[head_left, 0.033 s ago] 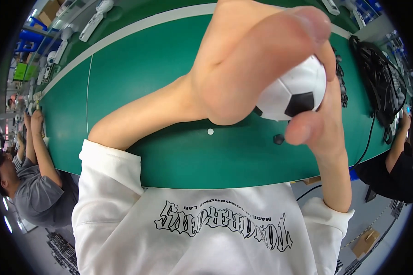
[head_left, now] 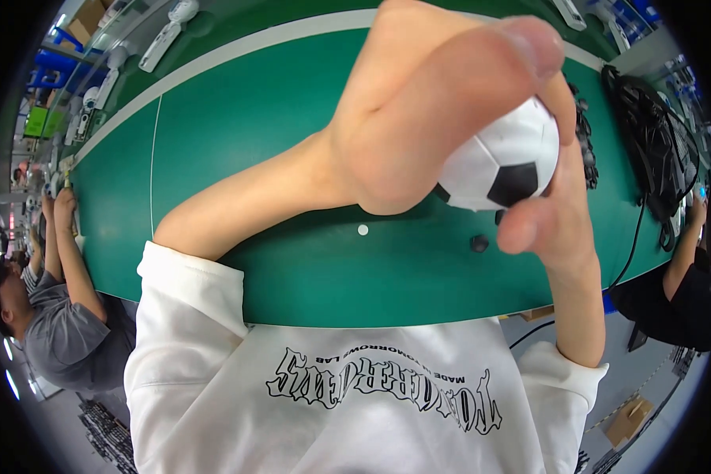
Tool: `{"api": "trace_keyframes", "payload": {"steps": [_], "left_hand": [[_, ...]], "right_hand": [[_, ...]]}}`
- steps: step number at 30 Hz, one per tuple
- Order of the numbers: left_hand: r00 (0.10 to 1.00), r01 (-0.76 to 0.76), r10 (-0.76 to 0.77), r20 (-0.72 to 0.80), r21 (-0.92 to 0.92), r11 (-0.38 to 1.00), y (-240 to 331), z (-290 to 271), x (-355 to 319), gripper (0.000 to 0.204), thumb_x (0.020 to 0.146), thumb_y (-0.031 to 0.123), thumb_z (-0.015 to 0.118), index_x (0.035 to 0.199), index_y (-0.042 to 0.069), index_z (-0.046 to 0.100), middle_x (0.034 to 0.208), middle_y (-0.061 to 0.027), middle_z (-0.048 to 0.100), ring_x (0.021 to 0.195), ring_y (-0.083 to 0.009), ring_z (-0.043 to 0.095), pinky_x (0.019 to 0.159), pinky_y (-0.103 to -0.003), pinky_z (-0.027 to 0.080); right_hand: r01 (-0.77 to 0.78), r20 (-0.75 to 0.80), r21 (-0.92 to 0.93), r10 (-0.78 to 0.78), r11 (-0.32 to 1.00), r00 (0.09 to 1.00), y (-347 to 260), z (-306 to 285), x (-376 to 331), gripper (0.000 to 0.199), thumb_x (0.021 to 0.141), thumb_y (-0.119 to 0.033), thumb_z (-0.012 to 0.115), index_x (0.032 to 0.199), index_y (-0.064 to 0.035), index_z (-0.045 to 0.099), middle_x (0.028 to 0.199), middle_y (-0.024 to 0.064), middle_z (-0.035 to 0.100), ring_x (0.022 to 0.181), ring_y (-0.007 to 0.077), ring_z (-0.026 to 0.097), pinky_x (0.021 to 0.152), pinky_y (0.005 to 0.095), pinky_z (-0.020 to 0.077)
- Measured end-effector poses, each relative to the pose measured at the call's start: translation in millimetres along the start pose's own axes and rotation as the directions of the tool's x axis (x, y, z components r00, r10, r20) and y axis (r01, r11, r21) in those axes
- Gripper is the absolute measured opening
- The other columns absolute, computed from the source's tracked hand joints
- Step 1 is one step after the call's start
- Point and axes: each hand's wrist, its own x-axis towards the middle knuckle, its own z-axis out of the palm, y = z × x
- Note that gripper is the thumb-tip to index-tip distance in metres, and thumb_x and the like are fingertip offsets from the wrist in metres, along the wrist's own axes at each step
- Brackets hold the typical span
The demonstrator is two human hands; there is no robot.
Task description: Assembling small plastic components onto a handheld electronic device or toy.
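Observation:
A small white soccer ball (head_left: 504, 150) with black patches is held up above the green table between my two hands. My left hand (head_left: 430, 118) reaches across and grips it from the upper left, its thumb laid over the top; this hand hides much of the ball. From the lower right, my right hand (head_left: 565, 209) supports the ball, its thumb close to the lowest black patch. Most fingers of both hands are out of sight behind the ball. Below it on the table lies a small black piece (head_left: 479, 243). Farther left is a small white disc (head_left: 363, 230).
The green table (head_left: 308, 284) stretches left and right under my arms. Black cables and a mesh bag (head_left: 652, 142) lie at the right, with several small black parts (head_left: 584, 142) beside my right hand. A person (head_left: 71, 332) sits at the left, another (head_left: 671, 292) at the right.
The ball has shifted very slightly down and left. My right thumb has moved a little to the right, showing a dark spot beside its tip.

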Motion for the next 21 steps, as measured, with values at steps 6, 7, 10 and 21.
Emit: {"api": "trace_keyframes", "payload": {"steps": [6, 7, 10, 21], "left_hand": [[0.927, 0.340, -0.373, -0.030, -0.348, 0.874, -3, -40, 35, 0.051, 0.102, 0.043, 0.046, 0.096, -0.003, 0.069, 0.098, -0.0244, 0.073, 0.093, -0.0309, 0.073, 0.089, -0.036, 0.056], [0.671, 0.625, -0.727, 0.143, -0.637, 0.451, 2, -52, 46, 0.056, 0.105, 0.044, 0.041, 0.098, -0.004, 0.070, 0.101, -0.0242, 0.074, 0.096, -0.0315, 0.072, 0.093, -0.038, 0.056], [0.622, 0.601, -0.744, -0.244, -0.461, 0.653, -32, -94, 48, 0.061, 0.103, 0.048, 0.042, 0.098, -0.005, 0.071, 0.094, -0.0192, 0.075, 0.087, -0.0270, 0.072, 0.086, -0.038, 0.056], [0.898, 0.269, -0.360, -0.255, 0.963, -0.011, -104, -327, -20, 0.046, 0.084, 0.028, 0.073, 0.126, 0.009, 0.068, 0.126, -0.0198, 0.066, 0.121, -0.0368, 0.061, 0.104, -0.044, 0.048]], "right_hand": [[0.217, -0.027, -0.444, -0.255, 0.869, 0.967, 29, 11, 42, 0.083, 0.070, -0.018, 0.090, 0.139, 0.0000, 0.049, 0.113, 0.0175, 0.069, 0.112, 0.0282, 0.067, 0.096, 0.0385, 0.0511], [0.227, -0.025, -0.464, -0.269, 0.856, 0.963, 29, 7, 52, 0.083, 0.070, -0.018, 0.090, 0.139, 0.0000, 0.049, 0.113, 0.0175, 0.069, 0.112, 0.0282, 0.067, 0.096, 0.0385, 0.0511], [0.084, -0.074, -0.553, -0.150, 0.829, 0.986, 22, 7, 112, 0.085, 0.072, -0.029, 0.090, 0.142, -0.0029, 0.049, 0.119, 0.0152, 0.068, 0.103, 0.0209, 0.067, 0.090, 0.0348, 0.0519], [-0.180, -0.224, -0.940, -0.126, 0.290, 0.966, 83, -99, 326, 0.067, 0.085, -0.054, 0.071, 0.119, 0.0036, 0.068, 0.098, 0.0238, 0.073, 0.095, 0.0383, 0.071, 0.088, 0.0468, 0.0545]]}}
